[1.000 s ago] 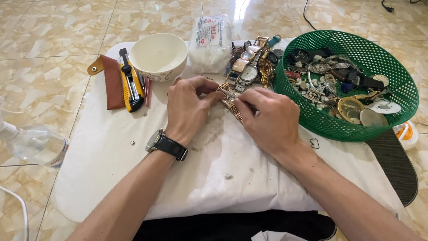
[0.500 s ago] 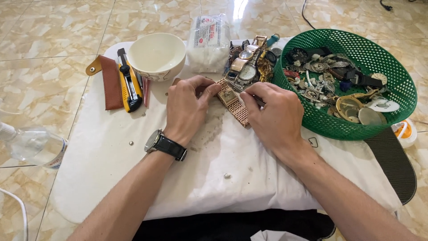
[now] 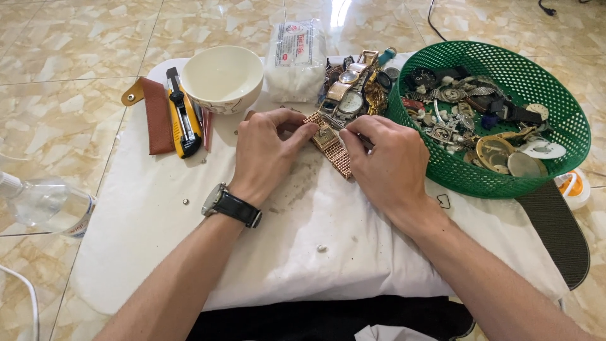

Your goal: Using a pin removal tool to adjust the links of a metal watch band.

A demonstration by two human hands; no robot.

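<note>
A gold-coloured wristwatch with a metal link band (image 3: 329, 145) lies on the white cloth (image 3: 189, 240) between my hands. My left hand (image 3: 268, 151), with a black-strapped watch on its wrist, pinches the watch's upper end. My right hand (image 3: 382, 164) grips a thin dark tool (image 3: 353, 129) whose tip rests on the watch case. Dirt specks cover the cloth under the band.
A green mesh basket (image 3: 442, 164) of watch parts stands at right. A pile of watches (image 3: 353, 88), a white packet (image 3: 295, 60), a white bowl (image 3: 222, 79), a yellow utility knife (image 3: 183, 113) and a brown leather sheath (image 3: 156, 117) lie behind. A plastic bottle (image 3: 44, 205) lies left.
The gold band has swung from lying across my fingers to hanging down toward me on the cloth. Both hands stay in place, working at the watch case.
</note>
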